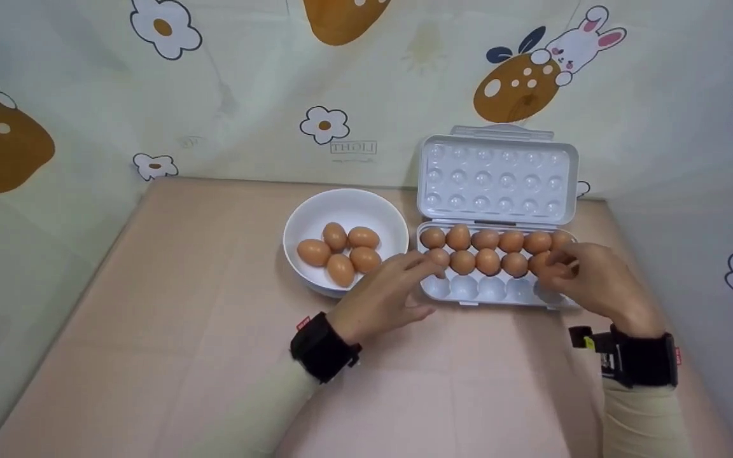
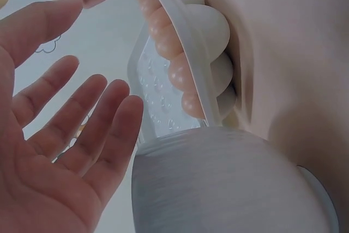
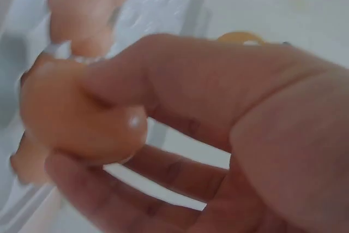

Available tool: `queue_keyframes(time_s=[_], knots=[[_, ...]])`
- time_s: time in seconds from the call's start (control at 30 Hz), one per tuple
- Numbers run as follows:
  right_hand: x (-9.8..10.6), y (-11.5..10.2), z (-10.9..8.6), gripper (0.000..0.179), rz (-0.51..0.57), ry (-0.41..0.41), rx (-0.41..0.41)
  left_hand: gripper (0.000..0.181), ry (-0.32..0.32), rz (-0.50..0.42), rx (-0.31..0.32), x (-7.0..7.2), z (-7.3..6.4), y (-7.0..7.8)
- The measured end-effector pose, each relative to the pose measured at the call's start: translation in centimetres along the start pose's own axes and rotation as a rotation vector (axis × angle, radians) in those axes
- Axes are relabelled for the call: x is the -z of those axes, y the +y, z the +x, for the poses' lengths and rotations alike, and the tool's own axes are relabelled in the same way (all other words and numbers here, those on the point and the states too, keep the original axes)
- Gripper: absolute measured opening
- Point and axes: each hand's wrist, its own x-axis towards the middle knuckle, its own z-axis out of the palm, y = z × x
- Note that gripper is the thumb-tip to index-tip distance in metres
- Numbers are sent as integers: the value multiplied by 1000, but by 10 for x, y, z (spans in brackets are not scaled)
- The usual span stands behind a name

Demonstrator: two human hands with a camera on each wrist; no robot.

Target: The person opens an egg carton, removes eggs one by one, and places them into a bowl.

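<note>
In the head view my right hand (image 1: 595,283) is over the right end of a pale egg carton (image 1: 491,290). Thumb and fingers pinch a brown egg (image 3: 68,113), large in the right wrist view, at the end of the middle row. Brown eggs (image 1: 487,261) fill the back and middle rows; the front-row cups hold none. My left hand (image 1: 379,296) hovers between the carton and a white bowl (image 1: 306,219), fingertips overlapping the carton's left end. Its fingers spread loosely with nothing in them in the left wrist view. Several brown eggs (image 1: 340,270) lie in the bowl.
The carton's dimpled lid (image 1: 497,175) stands raised at the back, leaning toward the printed wall cloth (image 1: 245,95). A beige cloth (image 1: 169,305) covers the table. Bowl and carton sit side by side, close together near the table's back edge.
</note>
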Motion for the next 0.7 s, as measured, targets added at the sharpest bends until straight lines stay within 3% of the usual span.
queue_keyframes(time_s=[0.17,0.3,0.53,0.7], knots=[[-16,-35,4,28,86,102,230,52,25,13,51,4,1,-1],[-37,-59,8,33,257,116,354,51,49,-10,62,10,1,-2],[-63,-88,2,34,599,79,383,52,91,-60,40,17,3,-3],[-73,-98,0,33,713,49,365,51,136,-123,-1,18,4,0]])
